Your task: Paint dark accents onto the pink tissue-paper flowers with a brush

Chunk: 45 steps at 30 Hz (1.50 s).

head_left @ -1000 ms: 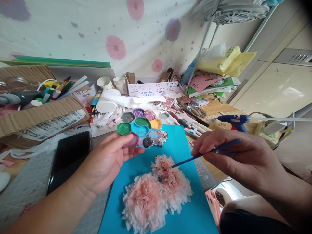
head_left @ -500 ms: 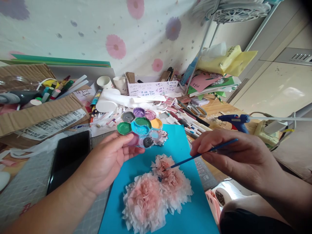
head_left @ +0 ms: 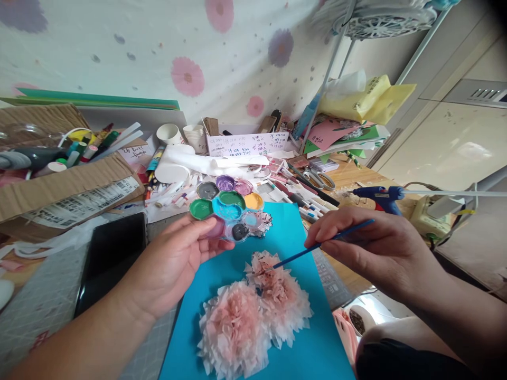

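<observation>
White wall covering (head_left: 142,42) with pink and purple flowers, soft light, wooden tabletop (head_left: 350,175); pale panel (head_left: 447,132) at right

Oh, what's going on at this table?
A person's left hand holds a paint palette above a blue sheet. The right hand holds a brush, its tip at a pink flower on the sheet; whether they touch is unclear. A phone lies to the left.

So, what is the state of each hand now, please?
Left hand: closed, holding a clear plastic paint palette with round multicoloured wells.
Right hand: closed, holding a thin blue paintbrush.
</observation>
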Tool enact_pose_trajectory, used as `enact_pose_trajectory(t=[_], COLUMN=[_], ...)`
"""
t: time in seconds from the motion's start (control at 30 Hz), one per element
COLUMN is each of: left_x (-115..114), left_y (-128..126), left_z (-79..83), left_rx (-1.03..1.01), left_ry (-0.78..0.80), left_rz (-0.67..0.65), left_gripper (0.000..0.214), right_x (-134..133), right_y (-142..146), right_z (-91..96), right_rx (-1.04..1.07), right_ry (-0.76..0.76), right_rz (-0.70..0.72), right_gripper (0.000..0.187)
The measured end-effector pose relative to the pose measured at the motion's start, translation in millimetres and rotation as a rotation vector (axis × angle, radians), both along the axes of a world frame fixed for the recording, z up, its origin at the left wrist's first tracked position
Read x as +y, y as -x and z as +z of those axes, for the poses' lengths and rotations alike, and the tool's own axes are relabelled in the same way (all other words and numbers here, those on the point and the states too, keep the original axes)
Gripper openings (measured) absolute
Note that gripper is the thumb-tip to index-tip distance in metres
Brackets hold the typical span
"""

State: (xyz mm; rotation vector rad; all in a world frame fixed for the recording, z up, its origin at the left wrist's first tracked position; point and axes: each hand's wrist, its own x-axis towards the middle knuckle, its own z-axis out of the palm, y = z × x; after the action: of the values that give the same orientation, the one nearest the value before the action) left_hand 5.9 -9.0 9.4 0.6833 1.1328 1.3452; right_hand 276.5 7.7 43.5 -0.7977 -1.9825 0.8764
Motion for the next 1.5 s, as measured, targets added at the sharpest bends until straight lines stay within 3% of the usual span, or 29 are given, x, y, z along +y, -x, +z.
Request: enact_pose_trajectory(t=[0.37, 0.6, 0.77, 1.27, 1.5], left_x=[0, 0, -4, -4, -1], left_y=[0, 0, -2, -3, -1], left_z=[0.8, 2.6, 3.1, 3.2, 3.0], left_rx=[-0.015, -0.012, -0.034, -0.041, -0.014], left_ry=[-0.001, 0.006, 0.002, 0.013, -0.009], left_rz=[0.0, -0.009, -0.031, -0.046, -0.045], left_gripper=[0.013, 0.015, 0.013, 0.009, 0.008], right_x=[7, 16, 24, 28, 23], right_y=[0, 6, 14, 12, 1], right_z=[-2.5, -5.3, -9.1, -12.3, -13.7], right_rx=[0.006, 0.42, 0.547, 0.63, 0.45], right_ry=[0.111, 0.236, 0.395, 0.62, 0.578], right_rz=[-0.016, -0.082, -0.098, -0.23, -0.182], right_gripper=[0.006, 0.004, 0.008, 0.021, 0.022])
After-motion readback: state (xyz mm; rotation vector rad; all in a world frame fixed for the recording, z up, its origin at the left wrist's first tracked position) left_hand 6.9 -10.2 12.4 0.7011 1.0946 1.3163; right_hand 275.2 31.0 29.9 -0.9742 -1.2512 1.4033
